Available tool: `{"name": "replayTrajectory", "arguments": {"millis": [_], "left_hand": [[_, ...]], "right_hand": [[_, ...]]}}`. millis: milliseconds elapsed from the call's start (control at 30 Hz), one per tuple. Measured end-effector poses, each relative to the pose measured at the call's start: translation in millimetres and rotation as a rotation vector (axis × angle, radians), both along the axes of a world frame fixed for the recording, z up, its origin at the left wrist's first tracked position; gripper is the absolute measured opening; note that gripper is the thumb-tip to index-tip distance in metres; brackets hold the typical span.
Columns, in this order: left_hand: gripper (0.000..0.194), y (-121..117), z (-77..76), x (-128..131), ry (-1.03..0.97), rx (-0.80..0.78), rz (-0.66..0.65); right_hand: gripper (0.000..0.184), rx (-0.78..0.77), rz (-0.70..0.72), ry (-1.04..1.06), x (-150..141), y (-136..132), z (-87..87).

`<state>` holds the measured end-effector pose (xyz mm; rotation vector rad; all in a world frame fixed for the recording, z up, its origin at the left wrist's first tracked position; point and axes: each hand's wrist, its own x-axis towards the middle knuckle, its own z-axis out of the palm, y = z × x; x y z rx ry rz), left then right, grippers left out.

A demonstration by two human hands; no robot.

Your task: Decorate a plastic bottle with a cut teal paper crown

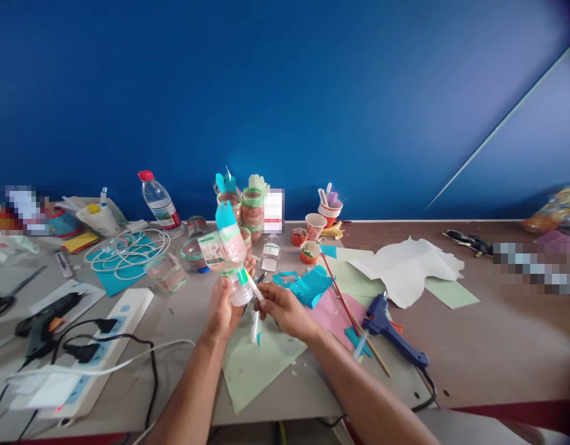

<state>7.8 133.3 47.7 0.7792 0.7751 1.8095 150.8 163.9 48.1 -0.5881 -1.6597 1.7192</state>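
Note:
My left hand [222, 309] is closed around a cut plastic bottle piece [233, 247], held tilted above the table. A blue scalloped paper piece [226, 216] sticks up from its top, and a green band shows near its neck. In my right hand [282, 307] is a white marker [254, 286], gripped between thumb and fingers. Its yellow-green tip end meets the bottle piece near the green band; whether it touches I cannot tell. Below lies a light green paper sheet [261, 371], with a second white pen-like piece [254, 327] above it.
A blue glue gun [391, 330] and white paper [405, 269] lie to the right. Leftward are a power strip [113, 346] with cords, a black glue gun [48, 321] and a coiled white cable [127, 253]. A water bottle [159, 204] and paper cups [315, 225] stand behind.

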Motion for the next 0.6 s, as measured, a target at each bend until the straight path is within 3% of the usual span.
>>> {"name": "replayTrajectory", "arguments": {"millis": [167, 267, 433, 600], "left_hand": [[0.052, -7.3, -4.1, 10.2, 0.064, -0.066, -0.266], [0.053, -10.6, -5.3, 14.9, 0.113, -0.08, -0.322], [0.057, -10.4, 0.9, 13.9, 0.144, -0.12, -0.229], [0.057, 0.6, 8.9, 3.6, 0.037, -0.105, 0.063]], "right_hand": [[0.025, -0.089, -0.122, 0.088, -0.6, 1.8, 5.3], [0.035, -0.158, -0.19, 0.078, -1.1, -0.1, 6.2], [0.042, -0.283, -0.247, 0.039, -3.7, -6.2, 6.9], [0.026, -0.45, -0.21, 0.21, 3.6, -0.9, 15.9]]}}
